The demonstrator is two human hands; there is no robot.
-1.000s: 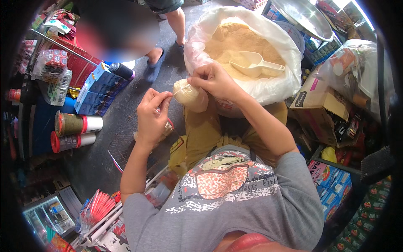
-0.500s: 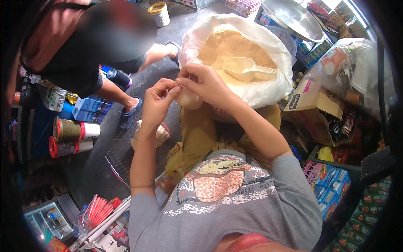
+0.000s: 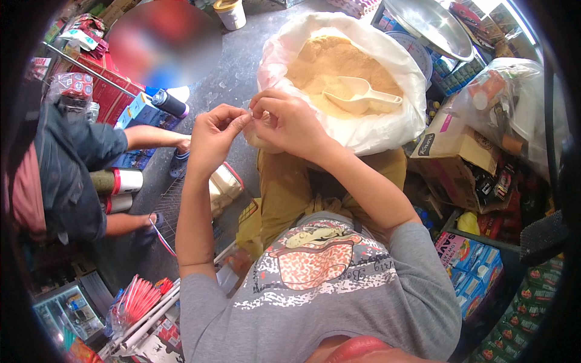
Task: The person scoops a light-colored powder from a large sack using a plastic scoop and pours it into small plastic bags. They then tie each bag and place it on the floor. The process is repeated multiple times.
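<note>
My left hand [image 3: 213, 138] and my right hand [image 3: 284, 118] meet in front of my chest, both pinching the top of a small clear plastic bag [image 3: 259, 137] filled with tan powder. The bag hangs mostly hidden behind my right hand. Just beyond my hands stands a large white sack [image 3: 375, 121] open at the top, full of the same tan powder [image 3: 327, 60], with a cream plastic scoop [image 3: 357, 95] lying in it.
Another person [image 3: 66, 169] in dark clothes crouches at the left on the grey floor. Cans [image 3: 118, 181] lie near them. A cardboard box [image 3: 460, 157] and packaged goods crowd the right. A metal pan [image 3: 426, 24] sits at the top right. A wire rack [image 3: 181, 212] lies below my left arm.
My hands have risen slightly and closed together on the bag's top. The other person has moved from the top of the view down to the left side.
</note>
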